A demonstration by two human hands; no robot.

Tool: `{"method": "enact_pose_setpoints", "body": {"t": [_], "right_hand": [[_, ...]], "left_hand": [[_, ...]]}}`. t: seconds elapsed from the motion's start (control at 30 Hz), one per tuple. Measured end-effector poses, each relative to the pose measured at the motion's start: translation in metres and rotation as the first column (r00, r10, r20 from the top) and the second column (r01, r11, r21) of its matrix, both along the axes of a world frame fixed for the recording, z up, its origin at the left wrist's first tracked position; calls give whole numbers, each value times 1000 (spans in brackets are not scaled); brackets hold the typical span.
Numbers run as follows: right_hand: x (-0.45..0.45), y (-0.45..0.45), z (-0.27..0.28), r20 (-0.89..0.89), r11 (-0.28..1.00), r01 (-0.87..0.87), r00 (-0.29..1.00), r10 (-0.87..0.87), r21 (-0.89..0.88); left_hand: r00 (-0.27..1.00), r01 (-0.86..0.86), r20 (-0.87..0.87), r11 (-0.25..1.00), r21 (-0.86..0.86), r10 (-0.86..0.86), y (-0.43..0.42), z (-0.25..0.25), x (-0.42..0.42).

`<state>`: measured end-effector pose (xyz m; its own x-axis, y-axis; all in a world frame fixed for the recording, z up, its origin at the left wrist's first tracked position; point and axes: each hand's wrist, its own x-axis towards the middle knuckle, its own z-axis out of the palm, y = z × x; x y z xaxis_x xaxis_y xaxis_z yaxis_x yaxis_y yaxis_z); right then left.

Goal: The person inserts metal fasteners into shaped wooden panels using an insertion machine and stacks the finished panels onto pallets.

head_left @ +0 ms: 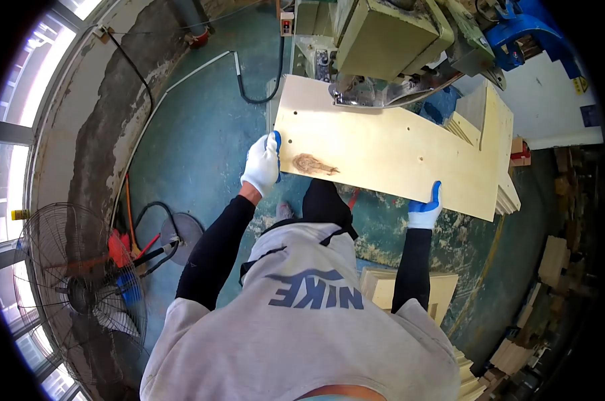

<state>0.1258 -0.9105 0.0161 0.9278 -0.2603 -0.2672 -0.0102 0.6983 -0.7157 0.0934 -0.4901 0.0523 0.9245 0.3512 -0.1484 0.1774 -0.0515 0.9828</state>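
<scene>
A long pale wooden board [376,144] with a dark knot and several small holes lies across in front of me. My left hand [262,160], in a white glove with blue fingertips, grips its left end. Along the near edge, towards the right, my right hand [425,206] holds the board with the blue thumb on top and the other fingers hidden beneath. The board's far edge reaches under the metal guard of a green machine [389,40]; whether it touches the blade there is hidden.
Stacked boards [473,117] stand beyond the board's right end. More cut boards [443,287] are piled by my right elbow. A large floor fan [82,294] stands at the left, near a hose and a red-handled tool. Wood offcuts [553,260] line the far right.
</scene>
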Motion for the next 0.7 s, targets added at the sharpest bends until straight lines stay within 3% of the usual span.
{"method": "enact_pose_setpoints", "body": {"t": [0.03, 0.13, 0.33, 0.43, 0.47, 0.57, 0.6, 0.7], "right_hand": [[0, -3, -4, -5, 1000, 0, 1000, 0, 14], [7, 7, 3, 43, 998, 27, 999, -24, -58], [2, 4, 17, 36, 996, -41, 998, 45, -83], [8, -3, 13, 99, 997, 20, 995, -14, -69], [11, -17, 11, 105, 999, 7, 994, -1, -53], [30, -56, 12, 111, 999, 11, 994, -7, -32], [32, -61, 14, 103, 1000, 11, 995, -9, -16], [42, -70, 13, 82, 999, 3, 997, -7, 39]], "left_hand": [[995, -20, -104, 995, -99, 9, -1, 6, -1], [993, -25, -116, 996, -89, 15, -2, 6, 1], [999, -30, -15, 999, 16, 31, -4, 11, -5], [994, -65, -97, 987, -145, 51, -8, 20, -5], [998, -56, 1, 998, -38, 56, -17, 10, 3], [999, -6, -54, 995, -99, 1, -49, 13, 33], [999, 13, -33, 1000, -3, -13, -53, 13, 40], [999, 10, -32, 1000, -12, -10, -62, 15, 54]]}}
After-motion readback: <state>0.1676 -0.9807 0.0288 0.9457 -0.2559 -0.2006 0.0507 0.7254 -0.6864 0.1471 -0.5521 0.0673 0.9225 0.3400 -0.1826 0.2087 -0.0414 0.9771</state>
